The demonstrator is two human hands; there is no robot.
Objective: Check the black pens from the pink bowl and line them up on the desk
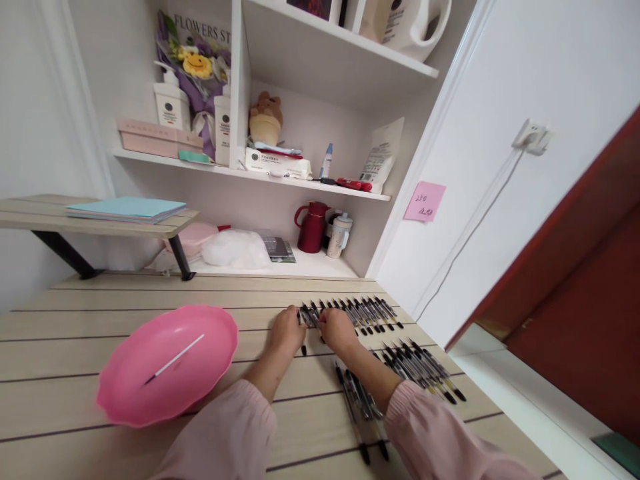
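My left hand (287, 328) is closed on a pen (304, 349) at the left end of the upper row; the pen's dark end sticks out below my fingers. Close beside it, my right hand (338, 329) pinches at another pen in the same row, most of which my fingers hide. The upper row of pens (373, 313), clear-barrelled with black ends, runs on to the right. Under my right forearm lies a loose group of pens (356, 407), partly covered by the sleeve. A further row of pens (420, 367) lies to its right.
On the left of the slatted table (240, 427) sits a pink scalloped tray (125, 360) with one thin white stick, dark at one end (175, 359). A small raised stand (135, 230) bears blue-covered papers (125, 208). Behind, shelves hold a red jug (313, 228) and a cup (339, 236).
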